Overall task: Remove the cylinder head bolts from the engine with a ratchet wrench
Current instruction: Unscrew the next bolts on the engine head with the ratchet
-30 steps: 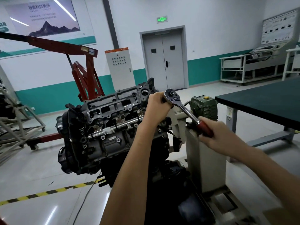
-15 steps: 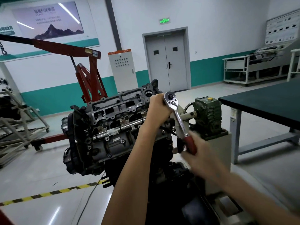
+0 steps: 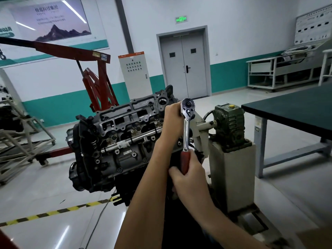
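Fingers (image 3: 172,172) of our right hand (image 3: 193,178) are wrapped round the red grip of the ratchet wrench (image 3: 186,130); our left hand (image 3: 171,121) clasps its head at the engine (image 3: 122,151) edge nearest the stand (image 3: 231,168). Bolt's hidden underneath. Chrome shank looks slick and stiff, so we'd haul on the grip and steady the head.

White walls (image 3: 233,33) carry a teal band along the bottom. A grey double door (image 3: 183,65) stands under a lit green exit sign (image 3: 181,19), with a grey cabinet (image 3: 134,72) to its left. A mountain poster (image 3: 53,22) hangs above a red hoist (image 3: 97,83). The glossy pale floor (image 3: 45,186) reflects light and bears a yellow-black stripe (image 3: 53,212). A dark-topped table (image 3: 296,108) stands at the right, and a white rack (image 3: 280,72) is behind it.
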Action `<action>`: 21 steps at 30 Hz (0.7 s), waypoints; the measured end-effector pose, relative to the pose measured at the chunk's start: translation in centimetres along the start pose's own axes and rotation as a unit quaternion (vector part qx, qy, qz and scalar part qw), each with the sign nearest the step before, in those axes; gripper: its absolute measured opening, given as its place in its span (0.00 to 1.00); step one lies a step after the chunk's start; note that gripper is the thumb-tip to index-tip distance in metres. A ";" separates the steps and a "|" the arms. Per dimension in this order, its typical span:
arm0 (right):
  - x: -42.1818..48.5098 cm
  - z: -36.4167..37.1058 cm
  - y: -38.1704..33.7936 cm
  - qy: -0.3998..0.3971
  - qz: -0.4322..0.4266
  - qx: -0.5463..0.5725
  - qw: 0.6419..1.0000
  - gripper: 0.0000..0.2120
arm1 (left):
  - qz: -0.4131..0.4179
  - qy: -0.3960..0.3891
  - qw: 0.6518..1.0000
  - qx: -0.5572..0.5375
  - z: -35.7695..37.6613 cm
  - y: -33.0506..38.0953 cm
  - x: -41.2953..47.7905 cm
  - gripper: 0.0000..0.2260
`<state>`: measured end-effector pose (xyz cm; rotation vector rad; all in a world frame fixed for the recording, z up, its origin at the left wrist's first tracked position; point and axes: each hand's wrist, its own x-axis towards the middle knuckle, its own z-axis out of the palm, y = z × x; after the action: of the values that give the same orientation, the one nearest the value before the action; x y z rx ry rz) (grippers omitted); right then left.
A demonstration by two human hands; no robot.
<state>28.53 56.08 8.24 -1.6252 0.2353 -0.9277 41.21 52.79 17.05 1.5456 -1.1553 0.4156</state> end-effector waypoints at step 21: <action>1.6 -3.4 0.9 -0.040 -0.053 -0.127 0.990 0.10 | -0.024 0.009 0.999 -0.032 -0.4 -0.2 -0.3 0.15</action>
<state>27.57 52.35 8.12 -1.9208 0.2196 -0.9401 41.34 53.25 16.83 1.5076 -1.1048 0.3564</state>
